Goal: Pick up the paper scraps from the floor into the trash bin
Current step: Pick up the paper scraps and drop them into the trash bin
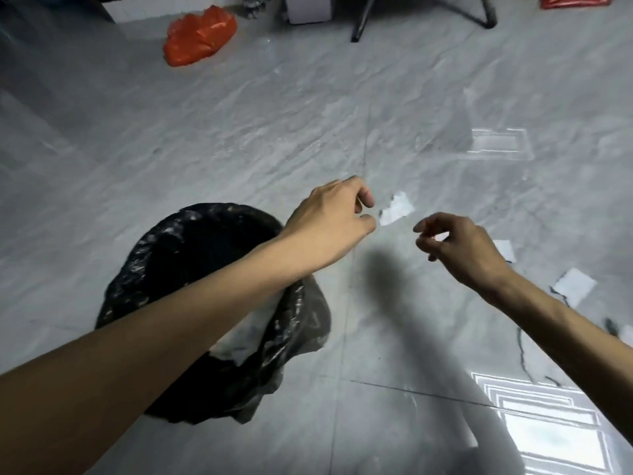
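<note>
A trash bin lined with a black bag (191, 241) stands on the grey floor at the lower left, with white paper (250, 332) inside it. My left forearm crosses over the bin. My left hand (337, 214) hovers just left of a torn white paper scrap (397, 209), fingers loosely curled and empty. To the right of that scrap is my right hand (460, 246), its fingers curled around a small white piece of paper (441, 237). More scraps lie on the floor to the right, one beside my wrist (507, 250) and a larger one (573, 286) further out.
An orange plastic bag (200, 37) lies at the back left. Black furniture legs (363, 22) and a white box (308, 8) stand at the back. A thin black cord (522, 351) runs along the floor under my right forearm. Window reflections shine at the lower right.
</note>
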Motion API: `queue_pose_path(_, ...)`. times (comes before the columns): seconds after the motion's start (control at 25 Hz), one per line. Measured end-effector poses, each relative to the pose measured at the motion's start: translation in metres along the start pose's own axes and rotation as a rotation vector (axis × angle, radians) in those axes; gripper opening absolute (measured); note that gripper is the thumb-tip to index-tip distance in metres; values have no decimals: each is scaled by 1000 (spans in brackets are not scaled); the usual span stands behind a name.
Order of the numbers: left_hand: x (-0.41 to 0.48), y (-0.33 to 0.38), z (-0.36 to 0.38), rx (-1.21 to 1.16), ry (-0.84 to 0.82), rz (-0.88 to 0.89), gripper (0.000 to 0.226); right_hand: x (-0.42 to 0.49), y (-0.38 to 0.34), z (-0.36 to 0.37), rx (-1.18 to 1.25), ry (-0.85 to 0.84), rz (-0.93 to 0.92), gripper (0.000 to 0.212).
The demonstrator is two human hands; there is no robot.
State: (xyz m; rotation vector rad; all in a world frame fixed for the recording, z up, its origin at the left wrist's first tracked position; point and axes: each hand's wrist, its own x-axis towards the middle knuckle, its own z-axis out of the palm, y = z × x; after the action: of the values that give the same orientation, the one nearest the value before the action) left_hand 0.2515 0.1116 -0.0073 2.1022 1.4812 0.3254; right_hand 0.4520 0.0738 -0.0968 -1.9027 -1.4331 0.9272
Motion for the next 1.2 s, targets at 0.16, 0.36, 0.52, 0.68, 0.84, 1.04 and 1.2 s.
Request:
queue_pose_path(0.16, 50, 11, 53, 58, -198, -75, 27, 35, 76, -9, -462, -40, 104, 54)
queue_pose_path(0.36, 105, -1, 106, 144, -286, -166, 44, 69, 103, 11, -545, -13, 68, 39)
queue_pose_path(0.52, 145, -10, 154, 322, -252, -235, 61, 52, 118, 12, -297, 5, -50, 18)
queue_pose_path(0.68, 164, -27, 186, 407, -124, -160, 45, 15, 137, -32, -90, 184, 46, 15)
queue_pose_path(0.84, 161, -29, 196, 241, -7, -126, 21, -40, 161, -78, -143, -82, 228, 20)
queue_pose_path(1.04, 140, 38, 226, 119, -153, 374, 11, -86, 178, -78, -524, -284, 78, 25)
queue_pose_path(1.2, 132, 72, 266, 232, -311, 510, 12, -85, 183, -77, -366, -113, 58, 9)
